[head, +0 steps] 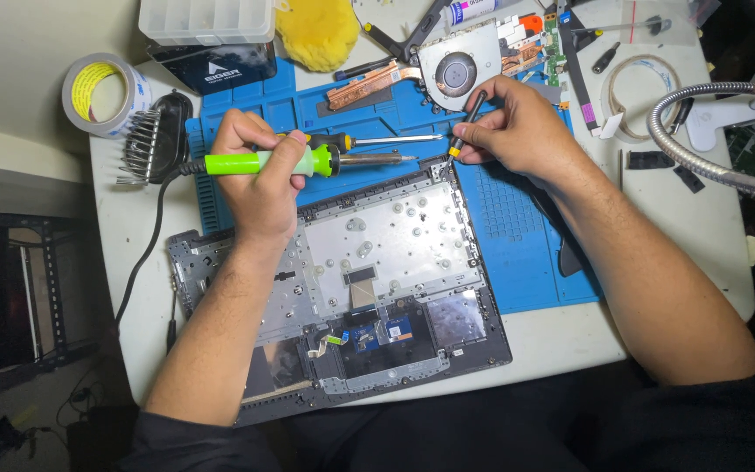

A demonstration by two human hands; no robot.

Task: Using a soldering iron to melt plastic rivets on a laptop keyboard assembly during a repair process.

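Centrally, one opened laptop base (342, 288) lies inside-up, its upper half on one blue work mat (517, 236) and its lower edge near the table's (709, 227) front edge. Two hands work at its upper right corner.

My left hand (259, 170) is closed in a fist around the green grip of one soldering iron (308, 162); the iron lies almost level, its tip pointing right and ending just short of the corner. Its black cord (146, 245) runs left off the mat and down over the table's left edge. One screwdriver (369, 140) with a black and yellow handle lies parallel just above the iron; I cannot tell whether my fingers touch it.

My right hand (517, 131) pinches one slim black tool (467, 122) with a yellow tip, fingers closed on it, the tip set down at the corner of the laptop base.

Along the back edge I count one cooling fan (456, 72) with its copper heat pipe (369, 83), one yellow cloth (318, 33), one clear parts box (207, 19) and one green circuit board (554, 48). At left stand one roll of tape (102, 92) and one coiled iron stand (146, 144). One flexible metal arm (709, 131) curves in from the right.

Open room: the mat's right strip beside the laptop base is bare, as is the white table beyond it toward the right edge. The left margin is narrow and crossed by the cord.
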